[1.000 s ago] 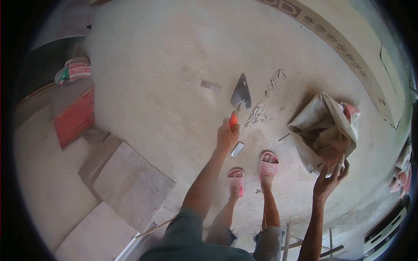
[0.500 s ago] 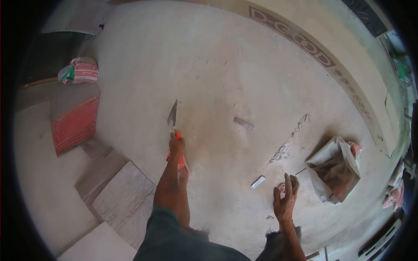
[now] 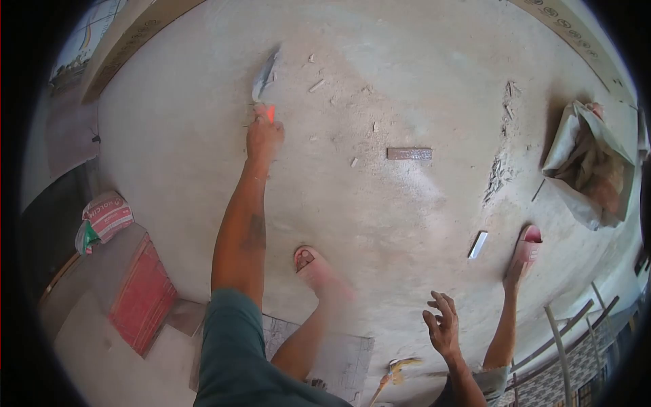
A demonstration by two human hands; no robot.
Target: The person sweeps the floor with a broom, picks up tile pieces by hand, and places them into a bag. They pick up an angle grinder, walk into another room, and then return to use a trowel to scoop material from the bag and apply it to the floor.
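My left hand (image 3: 263,139) is wrapped round the orange handle of a pointed trowel (image 3: 265,76). The arm stretches far forward, and the trowel's blade points away from me over the dusty concrete floor (image 3: 271,210). Crumbs of debris (image 3: 316,86) lie to the right of the blade. My right hand (image 3: 442,324) hangs low near my right leg, its fingers loosely bent and apart, with nothing in it. A short white-topped strip (image 3: 478,245) lies on the floor beyond that hand. Farther ahead is a flat brown strip (image 3: 409,154) with a whitish dusting.
An open sack (image 3: 588,166) stands at the right beside a line of scraps (image 3: 500,173). My feet wear pink slippers (image 3: 315,268). At the left are a red-and-white cement bag (image 3: 106,217) and a red panel (image 3: 144,298). A long cardboard box (image 3: 576,34) borders the far right.
My left hand has reached farther forward with the trowel. The view has shifted and turned, so the sack and strips sit farther right. My right hand stays empty.
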